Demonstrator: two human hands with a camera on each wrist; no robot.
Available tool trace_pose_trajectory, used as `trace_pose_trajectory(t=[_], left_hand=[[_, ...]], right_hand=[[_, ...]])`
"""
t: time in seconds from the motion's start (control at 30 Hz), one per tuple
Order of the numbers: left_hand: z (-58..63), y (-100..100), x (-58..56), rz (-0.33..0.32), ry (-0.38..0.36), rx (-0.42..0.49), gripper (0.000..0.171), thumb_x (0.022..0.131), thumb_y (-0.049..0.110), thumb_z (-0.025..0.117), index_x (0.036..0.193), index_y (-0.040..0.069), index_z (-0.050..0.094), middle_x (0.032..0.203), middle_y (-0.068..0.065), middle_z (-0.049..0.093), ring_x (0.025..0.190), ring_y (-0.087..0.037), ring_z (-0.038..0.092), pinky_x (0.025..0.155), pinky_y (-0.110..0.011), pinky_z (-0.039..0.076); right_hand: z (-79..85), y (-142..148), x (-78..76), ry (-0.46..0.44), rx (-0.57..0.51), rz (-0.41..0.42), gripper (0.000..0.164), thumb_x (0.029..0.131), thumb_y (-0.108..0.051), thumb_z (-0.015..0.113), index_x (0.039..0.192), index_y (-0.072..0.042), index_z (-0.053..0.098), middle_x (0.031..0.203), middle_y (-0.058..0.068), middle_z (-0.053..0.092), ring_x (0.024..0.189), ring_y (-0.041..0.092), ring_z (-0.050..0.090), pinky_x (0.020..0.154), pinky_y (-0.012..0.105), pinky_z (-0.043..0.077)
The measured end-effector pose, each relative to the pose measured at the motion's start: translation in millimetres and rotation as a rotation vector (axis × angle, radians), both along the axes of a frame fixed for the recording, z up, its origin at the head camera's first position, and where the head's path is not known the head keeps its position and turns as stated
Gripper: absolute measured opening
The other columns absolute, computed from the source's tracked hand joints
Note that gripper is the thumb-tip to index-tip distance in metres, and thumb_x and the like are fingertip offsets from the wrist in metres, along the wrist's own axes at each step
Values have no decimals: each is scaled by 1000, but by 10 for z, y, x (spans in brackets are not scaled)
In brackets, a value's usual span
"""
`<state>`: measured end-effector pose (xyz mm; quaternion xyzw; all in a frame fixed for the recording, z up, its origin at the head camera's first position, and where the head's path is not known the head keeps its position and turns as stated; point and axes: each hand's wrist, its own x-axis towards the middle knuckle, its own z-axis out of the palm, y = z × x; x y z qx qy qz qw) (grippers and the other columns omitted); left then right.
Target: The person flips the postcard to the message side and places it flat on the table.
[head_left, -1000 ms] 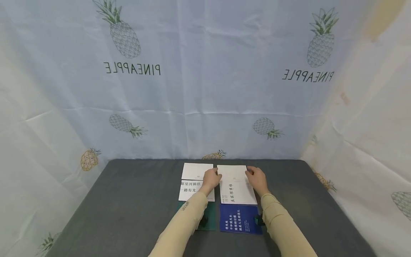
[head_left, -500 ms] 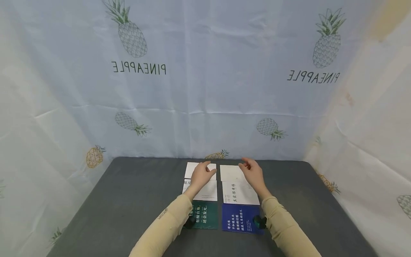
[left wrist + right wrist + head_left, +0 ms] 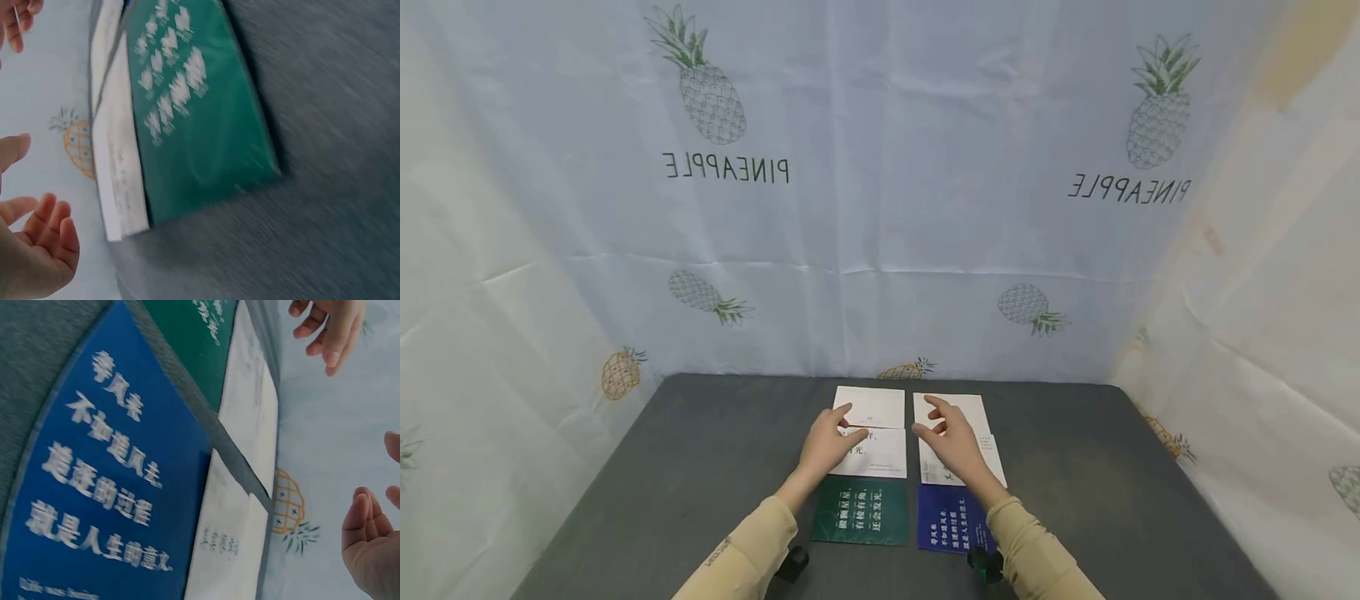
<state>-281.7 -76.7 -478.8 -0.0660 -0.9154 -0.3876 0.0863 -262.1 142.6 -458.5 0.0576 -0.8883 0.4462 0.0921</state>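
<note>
Two columns of postcard-like cards lie flat on the dark table. In the left column are a white card (image 3: pixel 880 404), a white card with black writing (image 3: pixel 883 462) and a green card (image 3: pixel 861 517) with white writing. The right column has a plain white card (image 3: pixel 970 408), a white card with small writing (image 3: pixel 995 458) and a blue card (image 3: pixel 947 525). My left hand (image 3: pixel 825 446), fingers loosely bent and holding nothing, hovers by the left column's outer edge. Over the white cards on the right, my right hand (image 3: pixel 957 448) is likewise raised, thumb and fingers apart, partly covering them.
The dark grey table (image 3: pixel 722 483) extends to both sides of the cards. Behind it hangs a pale curtain (image 3: pixel 910 208) printed with pineapples. A narrow strip of table separates the two columns.
Both hands have come off the white cards and drawn back toward the body, moving left. The green card, partly covered before, now shows fully. The cards lie in about the same places.
</note>
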Motion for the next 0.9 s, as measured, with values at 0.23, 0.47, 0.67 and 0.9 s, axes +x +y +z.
trace_pose_trajectory(t=[0.23, 0.47, 0.67, 0.9], left_hand=[[-125, -154, 33, 43, -66, -34, 65, 76, 32, 73, 129, -1, 53, 110, -21, 53, 96, -31, 53, 80, -46, 46], [-267, -237, 100, 44, -171, -33, 71, 74, 26, 76, 131, -5, 48, 111, -26, 48, 97, -34, 43, 80, -48, 40], [-337, -252, 88, 20, -174, 14, 60, 75, 21, 75, 123, -8, 53, 102, -22, 54, 92, -30, 49, 78, -46, 44], [-350, -272, 91, 16, -179, 31, 47, 76, 13, 72, 114, -10, 58, 88, -17, 64, 74, -20, 59, 65, -34, 48]], right_hand=[[-176, -89, 75, -70, 25, 91, 57, 86, -28, 66, 137, -16, 46, 109, 18, 56, 78, 15, 50, 61, 27, 42], [-349, -162, 118, -173, 67, 126, 60, 85, -30, 66, 138, -13, 44, 114, 22, 59, 82, 20, 56, 63, 32, 45], [-463, -219, 119, -225, 49, 117, 64, 82, -27, 69, 138, -9, 43, 120, 27, 57, 88, 28, 59, 70, 42, 48], [-549, -264, 102, -309, -75, 72, 68, 81, -21, 70, 137, 2, 40, 118, 23, 57, 94, 26, 59, 75, 40, 51]])
